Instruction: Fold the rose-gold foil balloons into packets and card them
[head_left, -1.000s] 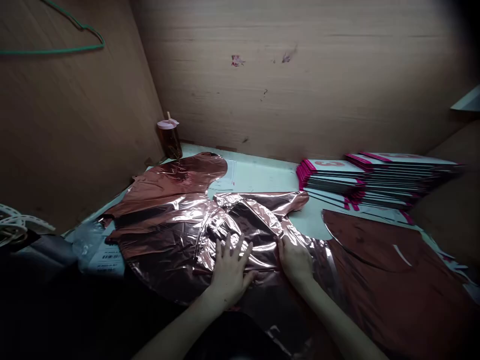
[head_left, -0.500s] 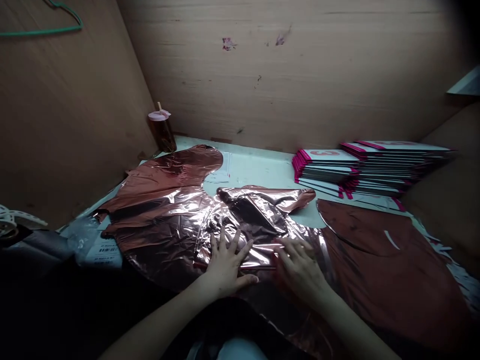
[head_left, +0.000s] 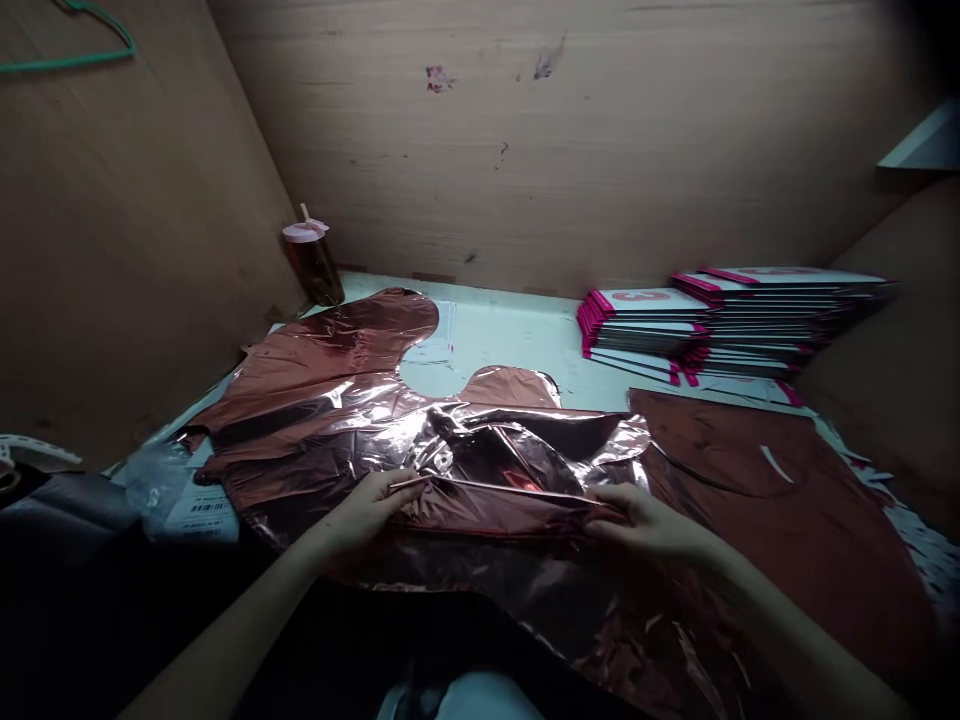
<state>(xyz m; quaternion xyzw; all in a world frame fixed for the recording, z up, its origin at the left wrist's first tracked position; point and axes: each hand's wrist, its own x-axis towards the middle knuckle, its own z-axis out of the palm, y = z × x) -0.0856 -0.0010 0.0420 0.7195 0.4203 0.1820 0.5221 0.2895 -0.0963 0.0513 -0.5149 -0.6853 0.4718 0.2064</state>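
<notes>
A rose-gold foil balloon (head_left: 510, 512), flat and partly folded into a strip, lies across the front of the table. My left hand (head_left: 379, 505) pinches the strip's left end, and my right hand (head_left: 637, 515) grips its right end between thumb and fingers. Beneath and to the left spreads another flat foil balloon (head_left: 300, 385) with curved edges. More flat foil (head_left: 750, 510) covers the right side, close to my right forearm. Some fingertips are hidden by the folds.
Two stacks of flat pink-edged packages (head_left: 637, 325), (head_left: 780, 315) stand at the back right. A lidded cup (head_left: 315, 270) stands at the back left corner. Brown boards (head_left: 525, 170) wall in the white table (head_left: 510, 340). A green hanger (head_left: 90, 60) hangs upper left.
My left hand has gone from lying flat and spread on the foil to pinching the strip's left end. My right hand has moved rightward to its other end. The strip is now stretched between them.
</notes>
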